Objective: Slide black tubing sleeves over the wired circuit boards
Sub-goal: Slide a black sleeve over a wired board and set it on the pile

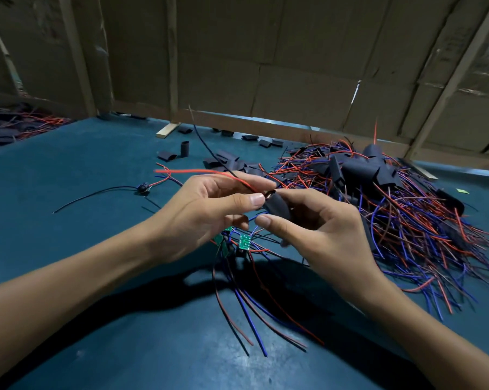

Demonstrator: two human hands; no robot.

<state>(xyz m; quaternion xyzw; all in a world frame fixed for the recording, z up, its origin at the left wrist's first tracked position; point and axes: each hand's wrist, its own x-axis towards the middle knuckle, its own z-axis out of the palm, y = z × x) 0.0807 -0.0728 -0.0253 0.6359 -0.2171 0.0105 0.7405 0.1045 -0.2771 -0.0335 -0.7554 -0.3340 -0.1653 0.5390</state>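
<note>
The right hand pinches a soft, light black tubing sleeve at its middle, while the left hand, touching its open end, pinches thin, floppy red and black wires; bare green circuit boards lie just below.

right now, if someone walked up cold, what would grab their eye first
Probably the big tangled heap of red and blue wires with black tubing pieces on top, piled on the right of the teal table. Next, at centre, the left hand and right hand meet over a black tubing sleeve, with small green circuit boards lying just below.
</note>
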